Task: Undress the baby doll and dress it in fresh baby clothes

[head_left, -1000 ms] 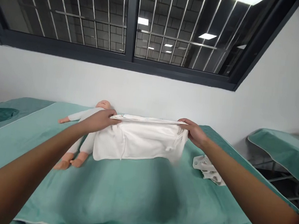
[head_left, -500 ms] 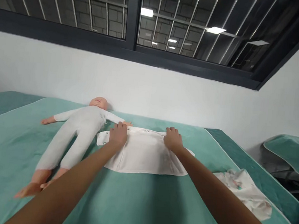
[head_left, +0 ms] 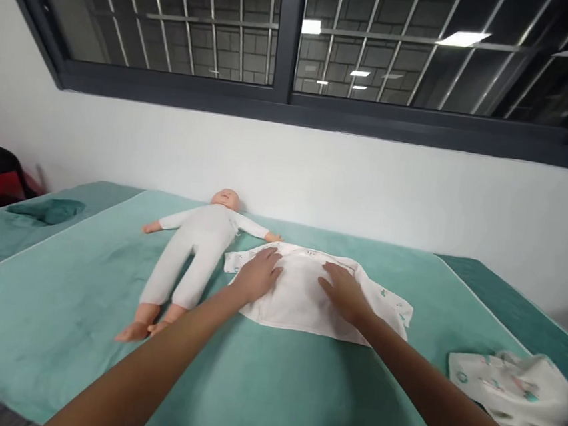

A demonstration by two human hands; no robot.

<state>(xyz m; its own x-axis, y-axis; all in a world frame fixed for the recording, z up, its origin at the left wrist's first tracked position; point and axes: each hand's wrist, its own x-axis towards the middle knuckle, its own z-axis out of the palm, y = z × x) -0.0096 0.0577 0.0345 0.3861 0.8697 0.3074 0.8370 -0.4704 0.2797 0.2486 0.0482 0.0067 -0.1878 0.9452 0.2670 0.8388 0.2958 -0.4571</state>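
The white shirt [head_left: 300, 298], lifted up a second ago, now lies spread near the far edge of the bed [head_left: 81, 280], just beside the doll [head_left: 206, 232]. The left hand [head_left: 258, 274] and right hand [head_left: 345, 292], earlier at its top edge, are now lower over it, fingers loosely spread, gripping nothing. A rumpled cloth [head_left: 523, 390] lies toward the bed's right edge.

We're on the head cam, 1 view, facing fwd & down over the teal-covered surface [head_left: 272, 386], fairly close in, w/ our left hand [head_left: 258, 274] & right hand [head_left: 345, 292] approx. mid-pic, forearms [head_left: 164, 355] in from the btm, wall [head_left: 292, 173] straight ahead, window [head_left: 288, 39] up top.
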